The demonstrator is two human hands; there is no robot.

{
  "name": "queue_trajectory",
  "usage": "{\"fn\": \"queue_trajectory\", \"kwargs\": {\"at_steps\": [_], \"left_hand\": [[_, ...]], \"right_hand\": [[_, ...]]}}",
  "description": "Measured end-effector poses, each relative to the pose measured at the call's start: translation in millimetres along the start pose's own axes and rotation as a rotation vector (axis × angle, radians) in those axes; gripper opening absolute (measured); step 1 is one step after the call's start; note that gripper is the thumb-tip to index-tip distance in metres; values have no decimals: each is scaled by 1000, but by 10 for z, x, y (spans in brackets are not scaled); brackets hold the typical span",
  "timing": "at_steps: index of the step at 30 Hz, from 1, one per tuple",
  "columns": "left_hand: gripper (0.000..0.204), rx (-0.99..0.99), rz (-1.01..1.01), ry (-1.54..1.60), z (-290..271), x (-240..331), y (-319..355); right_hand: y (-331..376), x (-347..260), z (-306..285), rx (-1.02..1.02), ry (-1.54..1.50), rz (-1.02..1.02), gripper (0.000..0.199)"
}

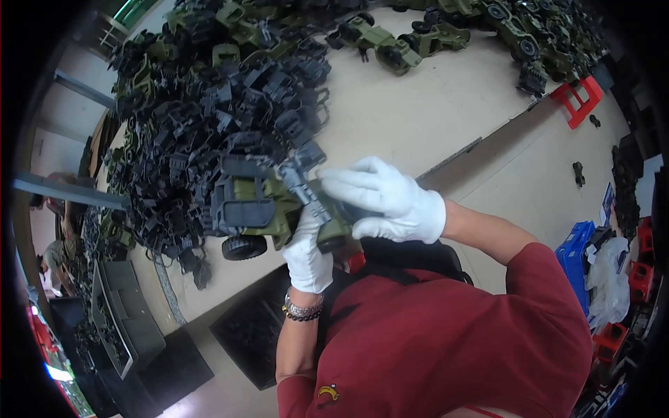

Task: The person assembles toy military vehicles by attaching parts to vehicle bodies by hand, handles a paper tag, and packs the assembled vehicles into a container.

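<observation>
A green toy jeep (282,216) with a dark grey rack at one end and black wheels is held up over the near edge of the table. My left hand (308,259), in a white glove, is closed around its underside and near side. A grey toy gun (303,191) lies across the top of the jeep. My right hand (383,198), also gloved, is at the jeep's right end, fingers stretched out and thumb apart. Its fingertips are close to the gun; whether they touch it I cannot tell. A dark part below that palm is blurred and partly hidden.
A large heap of dark grey plastic parts (209,118) covers the table's left side. More green toy jeeps (383,45) lie along the back and far right of the pale table (390,111). A red stool (578,101) and a blue crate (575,261) stand on the right.
</observation>
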State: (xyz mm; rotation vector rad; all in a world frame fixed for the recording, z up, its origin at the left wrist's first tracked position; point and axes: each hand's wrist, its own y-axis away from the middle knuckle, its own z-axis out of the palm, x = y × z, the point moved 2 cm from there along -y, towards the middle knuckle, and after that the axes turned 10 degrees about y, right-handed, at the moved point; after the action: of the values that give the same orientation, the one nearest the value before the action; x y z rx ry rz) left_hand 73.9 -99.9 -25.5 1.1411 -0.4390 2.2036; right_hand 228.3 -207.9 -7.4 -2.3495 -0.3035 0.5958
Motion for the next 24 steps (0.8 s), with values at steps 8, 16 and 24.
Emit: {"fn": "queue_trajectory", "kwargs": {"at_steps": [8,16,24], "left_hand": [[61,96,-388,705,520,247,13],[60,230,-315,707,478,81,80],[47,370,-479,641,256,354,82]], "right_hand": [[-347,-327,-130,362,154,44,96],[-433,-142,71,524,5,0,65],[-556,120,-206,93,27,78,81]]}}
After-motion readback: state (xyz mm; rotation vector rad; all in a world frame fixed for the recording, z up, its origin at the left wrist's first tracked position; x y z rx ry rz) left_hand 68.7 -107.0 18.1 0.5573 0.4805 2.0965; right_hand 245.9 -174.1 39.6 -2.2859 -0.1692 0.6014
